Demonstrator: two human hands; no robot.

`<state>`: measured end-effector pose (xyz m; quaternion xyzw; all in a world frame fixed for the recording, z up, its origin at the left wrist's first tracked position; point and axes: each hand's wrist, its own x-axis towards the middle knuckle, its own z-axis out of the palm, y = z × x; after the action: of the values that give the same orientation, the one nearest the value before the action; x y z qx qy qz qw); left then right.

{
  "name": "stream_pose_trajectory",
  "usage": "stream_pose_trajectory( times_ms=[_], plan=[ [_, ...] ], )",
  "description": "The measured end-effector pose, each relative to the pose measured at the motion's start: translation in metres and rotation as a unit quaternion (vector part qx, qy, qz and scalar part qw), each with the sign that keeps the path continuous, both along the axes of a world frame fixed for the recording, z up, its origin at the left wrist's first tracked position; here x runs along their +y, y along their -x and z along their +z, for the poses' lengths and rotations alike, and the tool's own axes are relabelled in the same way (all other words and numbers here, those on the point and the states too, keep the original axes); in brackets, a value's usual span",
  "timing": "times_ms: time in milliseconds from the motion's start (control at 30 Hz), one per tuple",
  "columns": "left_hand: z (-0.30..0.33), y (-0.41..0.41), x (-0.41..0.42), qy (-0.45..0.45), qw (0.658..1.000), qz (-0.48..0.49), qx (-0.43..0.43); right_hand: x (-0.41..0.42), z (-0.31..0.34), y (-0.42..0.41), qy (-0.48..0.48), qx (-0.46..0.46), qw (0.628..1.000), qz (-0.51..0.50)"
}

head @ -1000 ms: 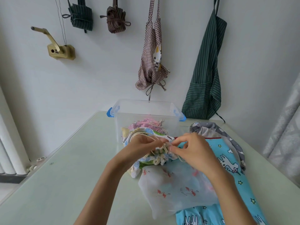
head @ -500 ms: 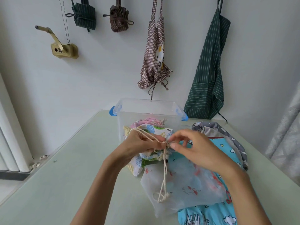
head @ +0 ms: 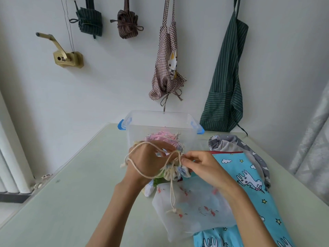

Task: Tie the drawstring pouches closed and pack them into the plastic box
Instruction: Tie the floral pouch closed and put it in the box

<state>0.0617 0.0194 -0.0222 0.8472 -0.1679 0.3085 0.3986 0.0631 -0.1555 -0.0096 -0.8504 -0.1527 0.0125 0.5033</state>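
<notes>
Cord point(head: 142, 172) in cream, one length of it, looped across the back of the left hand point(head: 147, 163) and ran to the gathered neck of one printed pouch point(head: 171, 173), held above the table point(head: 71, 202) just in front of the box point(head: 160, 122). A second strand hung down from the neck, ending in a knot. The left hand curled round the pouch's neck; the right hand point(head: 201, 166) pinched the cord at the same spot between thumb and fingertips. One pink pouch point(head: 160, 137) already lay inside the clear box, which had two blue clips. Three more cloth pieces lay flat on the table: one white point(head: 195, 211), one turquoise point(head: 249, 175), one grey point(head: 231, 143). Two aprons point(head: 226, 86) and two tied bundles point(head: 90, 22) hung on the wall.
</notes>
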Motion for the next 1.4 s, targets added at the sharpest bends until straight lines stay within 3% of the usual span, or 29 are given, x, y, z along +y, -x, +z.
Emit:
stream_pose_trajectory(
  times_ms=[233,433,567,633,667,733,767,833,900,1033,1133,1200,1267,1333,1400],
  plan=[
    [0.002,-0.004,-0.001,0.081,0.991,-0.105,0.015,0.000,-0.007,-0.002,-0.152,0.086,0.983,0.049],
    [0.000,-0.005,0.001,0.116,0.972,-0.193,0.063,0.007,-0.005,-0.009,-0.174,0.018,0.981,-0.085],
    [0.002,-0.004,-0.002,0.131,0.958,-0.243,0.077,0.006,-0.003,-0.009,-0.313,0.114,0.942,0.025],
    [0.003,-0.003,-0.001,0.128,0.955,-0.253,0.085,0.000,0.000,-0.005,-0.322,0.127,0.936,0.068],
    [0.002,-0.002,-0.001,0.125,0.955,-0.252,0.089,-0.003,-0.001,-0.005,-0.285,0.108,0.951,0.054],
    [0.001,-0.002,-0.002,0.113,0.959,-0.240,0.097,-0.009,-0.004,-0.006,-0.119,-0.017,0.991,-0.056],
    [0.001,-0.003,-0.002,0.107,0.962,-0.232,0.098,-0.011,-0.006,-0.007,-0.035,-0.105,0.985,-0.130],
    [-0.001,-0.005,0.000,0.096,0.966,-0.218,0.096,-0.014,-0.006,-0.007,0.077,-0.243,0.931,-0.261],
    [-0.002,-0.007,0.004,0.105,0.967,-0.208,0.098,-0.018,-0.004,-0.007,0.083,-0.277,0.907,-0.307],
    [-0.002,-0.008,0.003,0.117,0.967,-0.204,0.093,-0.025,-0.003,-0.011,-0.035,-0.250,0.921,-0.295],
    [-0.001,-0.008,-0.002,0.143,0.965,-0.196,0.099,-0.019,-0.001,-0.007,-0.078,-0.328,0.891,-0.304],
    [0.000,-0.008,-0.004,0.161,0.965,-0.180,0.100,-0.011,0.005,-0.003,-0.202,-0.264,0.906,-0.261],
    [0.001,-0.008,-0.003,0.168,0.966,-0.171,0.097,-0.004,0.016,0.000,-0.373,-0.043,0.911,-0.171],
    [0.000,-0.008,-0.001,0.180,0.963,-0.171,0.102,-0.003,0.020,0.002,-0.496,0.119,0.856,-0.089],
    [-0.001,-0.008,-0.001,0.197,0.957,-0.178,0.115,-0.003,0.017,0.001,-0.540,0.130,0.830,-0.058]
  ],
)
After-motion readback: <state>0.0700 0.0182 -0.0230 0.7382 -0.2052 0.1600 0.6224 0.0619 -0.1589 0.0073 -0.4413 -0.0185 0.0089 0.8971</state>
